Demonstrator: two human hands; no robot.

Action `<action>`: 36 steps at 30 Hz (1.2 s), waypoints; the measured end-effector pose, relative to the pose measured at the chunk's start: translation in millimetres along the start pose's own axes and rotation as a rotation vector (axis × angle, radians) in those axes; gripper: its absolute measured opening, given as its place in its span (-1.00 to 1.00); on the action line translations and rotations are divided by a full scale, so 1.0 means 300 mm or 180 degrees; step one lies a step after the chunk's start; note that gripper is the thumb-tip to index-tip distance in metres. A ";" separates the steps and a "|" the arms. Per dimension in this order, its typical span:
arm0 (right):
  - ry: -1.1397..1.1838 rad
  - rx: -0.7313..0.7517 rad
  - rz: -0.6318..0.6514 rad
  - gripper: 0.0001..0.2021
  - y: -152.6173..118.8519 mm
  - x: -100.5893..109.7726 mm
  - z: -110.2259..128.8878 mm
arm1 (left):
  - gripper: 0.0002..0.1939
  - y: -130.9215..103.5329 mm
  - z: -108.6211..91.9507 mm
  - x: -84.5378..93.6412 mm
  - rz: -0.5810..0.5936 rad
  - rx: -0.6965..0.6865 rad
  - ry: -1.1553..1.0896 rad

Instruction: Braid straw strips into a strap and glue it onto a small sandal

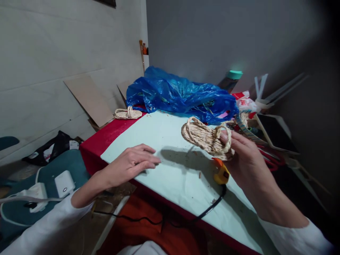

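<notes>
Noted woven straw sandal in right hand, raised above pale green sheet with shadow cast beneath. Thumb set at strap loop near one end; grasping sandal there, other fingers mostly hidden behind, exact placement not visible. Saw left hand at near edge of sheet, fingers loosely extended, slightly bent, released. Contact of fingertips with sheet: cannot tell.

Found yellow tool with orange tip on sheet, just below held sandal in view; cannot tell touching from apart at tip. Traced black cord from tool down over near edge of table. Observed small brown scraps scattered on sheet.

Located second sandal at far left, resting on red cloth beside sheet. Along back, recorded crumpled blue plastic bag; behind it to right, bottle cap, turquoise. At right, logged dark-screened tablet, tilted, near red handles. At left, below table level, saw white adapter on teal seat.
</notes>
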State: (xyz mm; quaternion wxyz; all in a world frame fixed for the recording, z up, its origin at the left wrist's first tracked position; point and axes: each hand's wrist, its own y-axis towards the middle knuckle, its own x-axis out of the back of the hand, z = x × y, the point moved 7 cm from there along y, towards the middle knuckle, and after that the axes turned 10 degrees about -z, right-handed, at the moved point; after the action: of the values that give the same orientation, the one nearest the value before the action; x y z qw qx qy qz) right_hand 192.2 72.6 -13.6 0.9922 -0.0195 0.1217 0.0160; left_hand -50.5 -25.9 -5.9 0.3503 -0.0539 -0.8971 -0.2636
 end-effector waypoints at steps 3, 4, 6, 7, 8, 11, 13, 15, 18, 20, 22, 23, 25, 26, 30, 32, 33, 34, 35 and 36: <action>0.0032 -0.0065 0.0026 -0.90 -0.005 -0.006 -0.003 | -0.65 -0.039 0.004 0.051 0.0600 0.0335 -0.0319; 0.0053 -0.0080 0.0055 -0.89 -0.008 -0.012 -0.003 | -0.67 -0.051 0.010 0.084 0.0693 0.0510 -0.0343; 0.0093 -0.0089 0.0081 -0.88 -0.015 -0.023 -0.001 | -0.86 -0.047 0.023 0.207 0.0033 0.0705 -0.0076; 0.0089 -0.0075 0.0094 -0.87 -0.020 -0.030 0.000 | -0.89 -0.043 0.029 0.281 -0.0586 0.0808 0.0105; 0.0046 -0.0040 0.0117 -0.86 -0.025 -0.037 0.001 | -0.91 -0.042 0.030 0.336 -0.1078 0.0886 0.0207; -0.0294 0.0183 0.0255 -0.83 -0.046 -0.062 0.007 | -0.96 -0.022 0.014 0.394 -0.1905 0.0932 0.0083; -0.0565 0.0381 0.0370 -0.80 -0.061 -0.074 0.016 | -0.95 0.017 -0.007 0.361 -0.1884 0.0857 -0.0109; -0.0824 0.0571 0.0424 -0.77 -0.073 -0.079 0.033 | -0.95 0.066 -0.035 0.304 -0.1592 0.0750 -0.0290; -0.1191 0.0842 0.0421 -0.77 -0.079 -0.079 0.078 | -0.91 0.137 -0.081 0.227 -0.1195 0.0630 -0.0718; -0.1347 0.1005 0.0456 -0.78 -0.080 -0.082 0.114 | -0.89 0.180 -0.099 0.198 -0.1140 0.0693 -0.1002; -0.1424 0.1163 0.0508 -0.78 -0.079 -0.085 0.145 | -0.90 0.224 -0.105 0.181 -0.1187 0.0776 -0.1226; -0.1454 0.1232 0.0517 -0.79 -0.078 -0.085 0.156 | -0.91 0.248 -0.102 0.171 -0.1183 0.0811 -0.1325; -0.1504 0.1377 0.0489 -0.80 -0.075 -0.080 0.170 | -0.91 0.298 -0.090 0.142 -0.1018 0.0837 -0.1453; -0.1537 0.1436 0.0457 -0.81 -0.073 -0.076 0.171 | -0.91 0.322 -0.082 0.123 -0.0889 0.0825 -0.1457; -0.1687 0.1523 0.0351 -0.84 -0.062 -0.057 0.153 | -0.86 0.406 -0.050 0.041 -0.0467 0.0739 -0.1272; -0.1823 0.1546 0.0361 -0.86 -0.056 -0.050 0.139 | -0.80 0.435 -0.049 0.000 -0.0280 0.0622 -0.1108; -0.1879 0.1564 0.0365 -0.87 -0.054 -0.047 0.134 | -0.78 0.444 -0.052 -0.021 -0.0151 0.0546 -0.1013; -0.1910 0.1579 0.0367 -0.88 -0.053 -0.044 0.129 | -0.77 0.450 -0.055 -0.045 0.0023 0.0490 -0.0920; -0.1918 0.1580 0.0368 -0.88 -0.051 -0.042 0.124 | -0.78 0.452 -0.057 -0.070 0.0235 0.0454 -0.0856; -0.1918 0.1565 0.0368 -0.88 -0.050 -0.039 0.118 | -0.77 0.451 -0.058 -0.094 0.0452 0.0443 -0.0835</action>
State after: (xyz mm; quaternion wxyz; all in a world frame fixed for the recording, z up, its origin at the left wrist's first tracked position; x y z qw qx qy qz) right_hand 190.0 58.9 24.1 0.9561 0.2312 -0.1740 0.0472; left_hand 19.3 83.3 45.2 0.2508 -0.1268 -0.9452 -0.1661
